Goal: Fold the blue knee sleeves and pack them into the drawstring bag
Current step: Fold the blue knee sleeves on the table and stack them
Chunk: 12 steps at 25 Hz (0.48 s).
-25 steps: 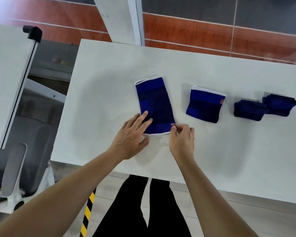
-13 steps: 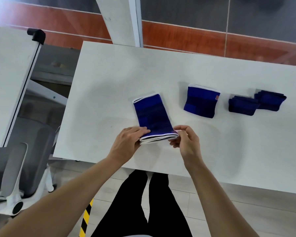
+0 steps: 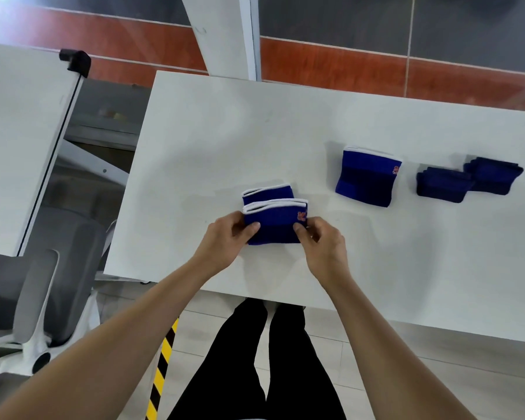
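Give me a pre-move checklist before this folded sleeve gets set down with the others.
1. Both hands on the sleeve: ok. The left hand and right hand pinch the sleeve being folded at its two sides.
2. Fold complete: not ok. Its white-trimmed edges sit offset, the far layer showing beyond the near one.
3. Landing spot: ok. Bare table lies between it and the folded sleeve.
4. Other pieces undisturbed: ok. The two dark folded pieces rest at the right, overlapping.
5. Drawstring bag ready: cannot tell. No bag is in view.
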Each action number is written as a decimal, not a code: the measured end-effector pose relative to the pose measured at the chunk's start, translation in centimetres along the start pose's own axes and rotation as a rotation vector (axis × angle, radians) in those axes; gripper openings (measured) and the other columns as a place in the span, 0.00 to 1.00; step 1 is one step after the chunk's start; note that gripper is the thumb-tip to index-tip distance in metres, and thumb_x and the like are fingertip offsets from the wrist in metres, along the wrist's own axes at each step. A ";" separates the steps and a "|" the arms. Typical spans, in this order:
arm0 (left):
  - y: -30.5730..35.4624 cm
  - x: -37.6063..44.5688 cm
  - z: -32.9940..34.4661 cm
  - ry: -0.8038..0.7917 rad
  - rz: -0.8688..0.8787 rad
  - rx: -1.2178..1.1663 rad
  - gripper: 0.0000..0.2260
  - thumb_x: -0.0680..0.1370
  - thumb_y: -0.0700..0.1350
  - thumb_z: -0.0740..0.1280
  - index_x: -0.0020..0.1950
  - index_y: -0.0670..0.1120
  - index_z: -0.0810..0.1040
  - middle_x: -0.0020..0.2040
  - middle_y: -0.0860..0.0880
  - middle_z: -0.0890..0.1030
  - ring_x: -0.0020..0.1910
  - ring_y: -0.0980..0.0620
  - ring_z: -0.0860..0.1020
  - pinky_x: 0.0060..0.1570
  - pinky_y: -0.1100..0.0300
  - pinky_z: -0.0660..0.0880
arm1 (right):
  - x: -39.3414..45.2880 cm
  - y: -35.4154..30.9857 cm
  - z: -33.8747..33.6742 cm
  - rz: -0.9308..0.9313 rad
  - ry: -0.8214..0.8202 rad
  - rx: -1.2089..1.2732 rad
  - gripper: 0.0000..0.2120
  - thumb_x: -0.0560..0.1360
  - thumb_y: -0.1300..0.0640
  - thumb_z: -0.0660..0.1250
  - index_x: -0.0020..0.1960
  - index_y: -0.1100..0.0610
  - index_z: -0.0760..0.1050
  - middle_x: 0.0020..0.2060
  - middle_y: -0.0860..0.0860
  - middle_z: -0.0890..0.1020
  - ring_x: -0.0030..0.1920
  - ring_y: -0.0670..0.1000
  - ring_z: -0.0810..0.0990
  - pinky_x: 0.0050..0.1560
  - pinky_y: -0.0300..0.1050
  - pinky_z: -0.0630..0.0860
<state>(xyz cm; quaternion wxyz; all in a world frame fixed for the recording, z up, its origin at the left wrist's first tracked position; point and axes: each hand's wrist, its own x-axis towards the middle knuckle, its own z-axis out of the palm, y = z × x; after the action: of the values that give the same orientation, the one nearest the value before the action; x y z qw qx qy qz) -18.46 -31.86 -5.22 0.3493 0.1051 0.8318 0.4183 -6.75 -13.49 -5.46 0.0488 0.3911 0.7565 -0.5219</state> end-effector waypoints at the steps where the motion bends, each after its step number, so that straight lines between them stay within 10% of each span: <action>1: 0.2 0.5 0.1 0.022 -0.032 -0.003 0.09 0.81 0.52 0.67 0.54 0.47 0.80 0.44 0.52 0.85 0.43 0.54 0.84 0.42 0.63 0.80 | 0.4 -0.3 0.3 0.008 0.008 -0.011 0.09 0.82 0.48 0.65 0.56 0.52 0.79 0.46 0.46 0.84 0.47 0.46 0.82 0.43 0.38 0.76; 12: 0.8 2.0 2.0 0.347 -0.137 0.220 0.15 0.82 0.57 0.62 0.43 0.47 0.72 0.34 0.51 0.81 0.32 0.59 0.75 0.34 0.71 0.67 | 3.6 -1.7 2.6 -0.085 0.086 -0.338 0.12 0.84 0.45 0.58 0.50 0.53 0.71 0.39 0.50 0.81 0.41 0.57 0.79 0.42 0.56 0.78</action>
<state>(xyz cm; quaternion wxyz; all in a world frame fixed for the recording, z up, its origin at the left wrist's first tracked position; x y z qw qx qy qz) -18.72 -29.13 -6.41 0.2151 0.0122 0.9253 0.3122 -11.19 -13.91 -7.12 0.0593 0.3667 0.8507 -0.3719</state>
